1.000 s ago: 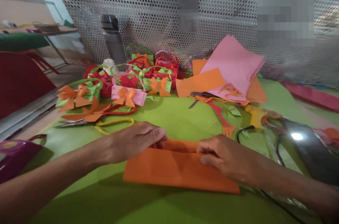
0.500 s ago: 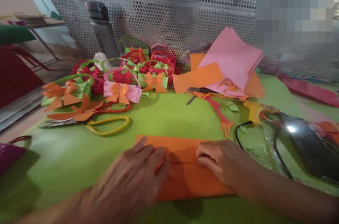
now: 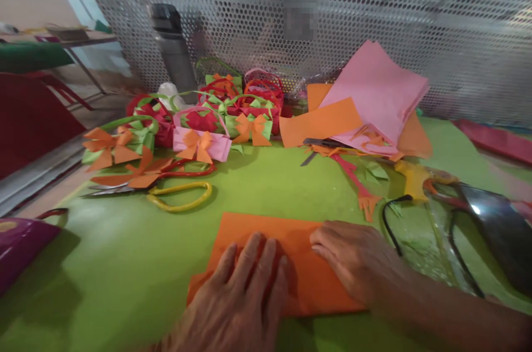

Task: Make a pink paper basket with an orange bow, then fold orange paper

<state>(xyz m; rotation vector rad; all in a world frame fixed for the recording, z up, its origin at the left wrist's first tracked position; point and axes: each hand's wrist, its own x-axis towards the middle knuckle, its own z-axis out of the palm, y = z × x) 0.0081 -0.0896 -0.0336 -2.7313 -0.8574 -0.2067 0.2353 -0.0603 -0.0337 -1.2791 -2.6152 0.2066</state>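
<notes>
A sheet of orange paper (image 3: 305, 269) with a fold across it lies on the green tabletop in front of me. Flat on its left half rests my left hand (image 3: 245, 285), fingers spread and pointing away from me. My right hand (image 3: 353, 255) has its fingers curled together at the paper's right side, pressing on it; part of that edge is hidden beneath the hand. Beyond the paper, to the left, lie scissors with red and yellow handles (image 3: 180, 198), partly covered by a cut orange paper bow (image 3: 139, 174).
Small paper bags with bows (image 3: 203, 144) crowd the back left before a grey bottle (image 3: 174, 58). Pink sheets (image 3: 374, 91) and orange strips pile at the back right. A phone (image 3: 499, 235) and yellow-handled tool (image 3: 413, 177) lie right, a purple object (image 3: 25, 249) left.
My left hand has slid toward me and flattened with fingers spread, uncovering the paper's upper left. My right hand stays at the paper's right side. The view has shifted slightly left.
</notes>
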